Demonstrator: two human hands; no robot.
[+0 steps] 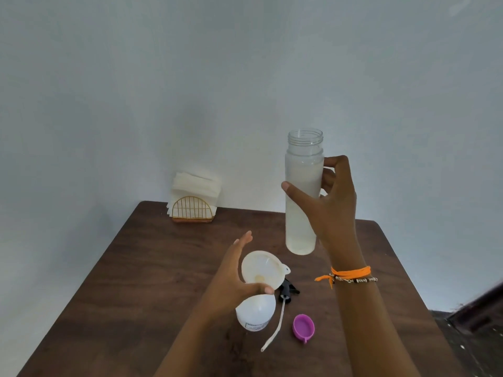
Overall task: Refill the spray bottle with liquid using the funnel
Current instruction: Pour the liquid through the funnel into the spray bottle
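Head view, looking down over a dark wooden table (163,268) set against a pale wall. Right hand (330,202) raised above the table, fingers and thumb wrapped round a tall clear spray bottle (300,197), held upright and clear of the surface. Bottle neck open, no spray head on it, cloudy whitish liquid filling it nearly to the shoulder. Left hand (234,273) lower and nearer, pinching the rim of a white funnel (262,269) between thumb and fingers, funnel tilted and lifted off the bottle. Just under the funnel, a small white bottle (254,312) with a label, standing on the table. Beside it, the black spray head (288,292) lying flat with its long pale dip tube (275,326) trailing toward the near edge. Purple cap (303,327) lying close by, to the right. Wire holder of paper napkins (194,205) at the far corner.

Pouring judged done or nearly so, given the high liquid level and the funnel already out. Left to do: setting the funnel down, screwing the spray head back on.

Small bottle's label too blurred to read; its top hidden behind the left hand and funnel. Spray head partly covered by the funnel. Contents of the small bottle impossible to tell.
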